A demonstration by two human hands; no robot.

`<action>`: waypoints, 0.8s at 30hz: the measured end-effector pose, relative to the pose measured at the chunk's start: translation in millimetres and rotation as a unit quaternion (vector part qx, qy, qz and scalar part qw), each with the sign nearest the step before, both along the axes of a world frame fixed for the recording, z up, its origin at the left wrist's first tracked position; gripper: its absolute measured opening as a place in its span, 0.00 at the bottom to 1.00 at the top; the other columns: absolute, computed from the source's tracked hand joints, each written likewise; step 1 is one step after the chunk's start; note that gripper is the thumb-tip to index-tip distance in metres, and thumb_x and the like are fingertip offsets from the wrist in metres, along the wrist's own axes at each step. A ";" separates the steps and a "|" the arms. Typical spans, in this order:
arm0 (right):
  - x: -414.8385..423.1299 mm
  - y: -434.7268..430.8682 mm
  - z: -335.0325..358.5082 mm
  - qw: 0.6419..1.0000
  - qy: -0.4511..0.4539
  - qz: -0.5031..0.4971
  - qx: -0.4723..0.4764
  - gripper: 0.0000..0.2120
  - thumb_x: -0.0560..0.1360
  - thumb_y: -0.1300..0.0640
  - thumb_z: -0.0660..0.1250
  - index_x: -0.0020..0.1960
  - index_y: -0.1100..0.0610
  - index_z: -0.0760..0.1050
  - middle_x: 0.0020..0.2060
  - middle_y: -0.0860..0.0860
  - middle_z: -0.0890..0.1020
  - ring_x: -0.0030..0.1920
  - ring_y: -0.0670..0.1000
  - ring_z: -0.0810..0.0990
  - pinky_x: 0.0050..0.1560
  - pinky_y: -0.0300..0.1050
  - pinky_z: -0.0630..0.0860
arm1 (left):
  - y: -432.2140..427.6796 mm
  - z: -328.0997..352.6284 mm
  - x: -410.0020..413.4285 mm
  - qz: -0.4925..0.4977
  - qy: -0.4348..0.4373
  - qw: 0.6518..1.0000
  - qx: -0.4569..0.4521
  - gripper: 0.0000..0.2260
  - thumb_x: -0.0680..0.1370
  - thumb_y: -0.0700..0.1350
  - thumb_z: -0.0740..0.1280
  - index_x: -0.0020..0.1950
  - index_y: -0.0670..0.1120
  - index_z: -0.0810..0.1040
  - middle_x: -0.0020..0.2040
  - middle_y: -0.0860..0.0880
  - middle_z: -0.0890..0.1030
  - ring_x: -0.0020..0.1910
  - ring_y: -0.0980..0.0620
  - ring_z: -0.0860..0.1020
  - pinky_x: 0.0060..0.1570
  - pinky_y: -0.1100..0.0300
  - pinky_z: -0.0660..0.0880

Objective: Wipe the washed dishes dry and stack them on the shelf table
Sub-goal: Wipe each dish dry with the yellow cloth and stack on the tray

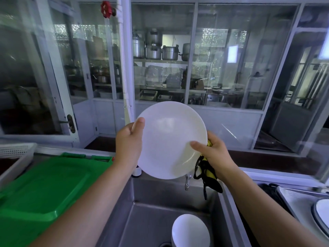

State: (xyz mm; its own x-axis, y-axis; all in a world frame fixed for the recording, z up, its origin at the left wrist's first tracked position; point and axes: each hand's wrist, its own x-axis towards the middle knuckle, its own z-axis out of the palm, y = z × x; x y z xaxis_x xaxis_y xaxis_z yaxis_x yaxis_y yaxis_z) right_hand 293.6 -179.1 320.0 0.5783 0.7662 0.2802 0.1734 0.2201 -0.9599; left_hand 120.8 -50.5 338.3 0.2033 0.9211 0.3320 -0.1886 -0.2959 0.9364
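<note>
A white plate [170, 139] is held upright above a steel sink [146, 220]. The left hand [129, 141] grips its rim at nine o'clock; the right hand [211, 152] pinches rim and yellow cloth [211, 171] at four o'clock (thumb in front). Wet glaze could slip, likely dropping onto the white bowl [190, 230] below.

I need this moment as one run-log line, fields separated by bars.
step: drying | left hand: grips plate rim | right hand: pinches plate with cloth | plate: above sink | sink: holds white bowl
</note>
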 end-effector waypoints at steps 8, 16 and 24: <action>-17.4 4.2 3.8 0.997 -0.024 -0.054 0.059 0.12 0.74 0.66 0.69 0.51 0.50 0.80 0.42 0.48 0.85 0.43 0.48 0.84 0.41 0.41 0.79 | 12.9 -5.7 7.3 0.093 0.096 0.991 0.031 0.22 0.74 0.52 0.71 0.63 0.43 0.71 0.55 0.50 0.74 0.55 0.49 0.74 0.54 0.54 0.72; -35.3 26.1 -27.3 0.750 -0.569 -0.311 0.134 0.18 0.71 0.62 0.64 0.60 0.55 0.77 0.52 0.52 0.82 0.39 0.58 0.75 0.36 0.48 0.69 | -47.8 5.2 31.2 -0.157 -0.061 0.979 -0.112 0.23 0.69 0.57 0.73 0.50 0.40 0.79 0.45 0.41 0.84 0.46 0.43 0.83 0.55 0.44 0.78; -43.4 33.3 -43.2 0.715 -0.605 -0.300 0.183 0.22 0.70 0.57 0.73 0.62 0.54 0.73 0.55 0.54 0.82 0.40 0.56 0.75 0.37 0.49 0.71 | -38.1 -0.9 30.3 -0.033 -0.124 0.977 -0.168 0.08 0.77 0.45 0.69 0.40 0.43 0.78 0.37 0.43 0.80 0.37 0.45 0.77 0.35 0.52 0.75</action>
